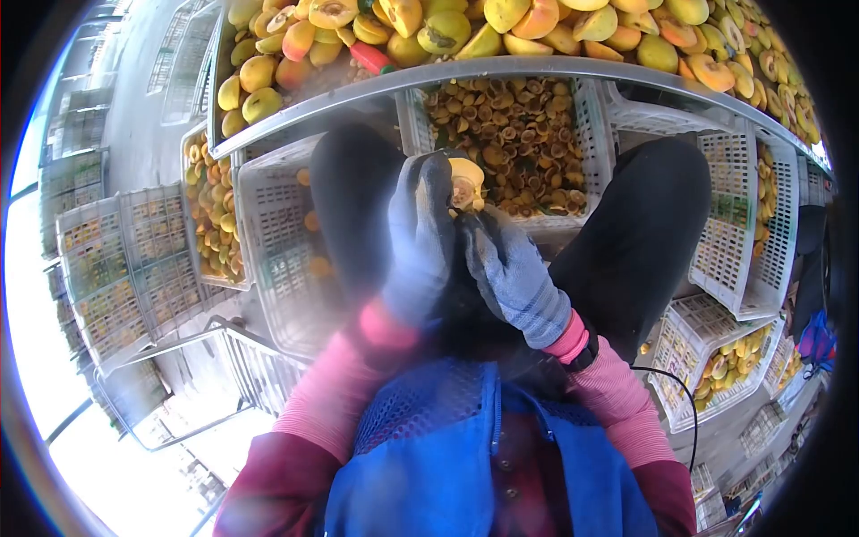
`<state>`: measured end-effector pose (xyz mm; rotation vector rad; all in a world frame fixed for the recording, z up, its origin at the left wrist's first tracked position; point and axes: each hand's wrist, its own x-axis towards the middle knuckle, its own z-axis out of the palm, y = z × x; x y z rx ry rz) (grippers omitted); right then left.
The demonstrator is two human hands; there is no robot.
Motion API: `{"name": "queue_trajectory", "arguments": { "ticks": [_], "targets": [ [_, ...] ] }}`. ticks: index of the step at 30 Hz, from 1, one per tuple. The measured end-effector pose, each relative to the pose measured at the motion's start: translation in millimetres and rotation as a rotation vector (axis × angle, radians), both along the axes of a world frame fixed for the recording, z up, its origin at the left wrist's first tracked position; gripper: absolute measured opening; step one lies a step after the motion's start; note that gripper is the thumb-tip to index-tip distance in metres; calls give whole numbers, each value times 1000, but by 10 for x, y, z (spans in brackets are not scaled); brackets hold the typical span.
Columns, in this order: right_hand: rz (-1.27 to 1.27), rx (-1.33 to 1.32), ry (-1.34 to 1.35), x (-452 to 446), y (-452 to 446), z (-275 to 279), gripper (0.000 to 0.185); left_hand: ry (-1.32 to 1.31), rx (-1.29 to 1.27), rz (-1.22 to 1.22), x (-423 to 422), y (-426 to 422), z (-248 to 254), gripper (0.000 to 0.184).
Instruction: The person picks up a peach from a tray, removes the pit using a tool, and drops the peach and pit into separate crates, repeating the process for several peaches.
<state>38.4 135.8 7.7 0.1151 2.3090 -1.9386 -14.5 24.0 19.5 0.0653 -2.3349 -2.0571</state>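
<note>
Two gloved hands meet over the lap: the left hand (417,234) clasps one cut yellow fruit half (464,183); the right hand's (523,285) fingertips reach its lower edge, their grip unclear. The half sits just beyond the fingertips, cut face visible, long axis pointing toward the table (501,68); the left hand is nearer, along its side. Below the table's near edge, between two knees, is one crate (598,148) of brown-orange pieces. On the table lie one red-and-green object (370,58) and uncountable fruit (445,32).
</note>
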Motion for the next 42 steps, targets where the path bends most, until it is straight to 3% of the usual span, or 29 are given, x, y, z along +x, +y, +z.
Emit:
{"name": "queue_trajectory", "arguments": {
  "ticks": [1, 4, 7, 10, 11, 14, 18, 19, 23, 26, 28, 31, 34, 35, 37, 40, 42],
  "targets": [
    [30, -176, -141, 9, 26, 11, 33, 195, -180, -62, -22, -29, -49, 23],
    [125, -703, -560, -82, 153, 219, 37, 380, -415, -295, -134, -138, 10, 32],
    [277, -1317, -892, -155, 225, 166, 50, 316, -354, -408, -179, -181, 42, 27],
    [268, -1535, -999, -115, 223, -1, 49, -100, -169, -301, -163, -122, 58, 29],
    [269, -1493, -1001, -101, 206, -45, 49, -143, -192, -362, -189, -169, 25, 30],
    [233, -1388, -1042, -118, 188, -8, 50, 148, -516, -315, -176, -205, -55, 28],
    [408, -1852, -1087, -98, 156, -183, 50, 145, -523, -329, -191, -203, -29, 23],
    [417, -1929, -1102, -89, 152, -200, 50, 163, -486, -346, -190, -207, -70, 20],
    [524, -2102, -997, -78, 100, -227, 52, -397, 263, -216, -68, -115, -170, 32],
    [471, -2093, -1001, -80, 99, -210, 51, -398, 364, -159, -65, -57, -165, 33],
    [550, -2086, -884, -98, 66, -221, 50, -429, 570, 47, -24, 43, -117, 35],
    [570, -2063, -772, -185, 103, -223, 48, -461, 666, -17, 56, -257, -206, 31],
    [369, -1987, -882, -146, 140, -383, 49, -353, 308, 420, -30, -567, -189, 33],
    [311, -1947, -947, -119, 143, -447, 50, -257, 406, 390, -100, -797, -39, 36],
    [319, -1817, -986, -147, 195, -444, 52, 2, 107, 391, -255, -1245, 249, 41],
    [411, -1837, -996, -230, 184, -437, 52, -95, -1583, 116, -525, -2117, 44, 37],
    [325, -1726, -1058, -278, 151, -441, 50, -72, -1284, 198, -817, -1792, 267, 42]
  ]
}}
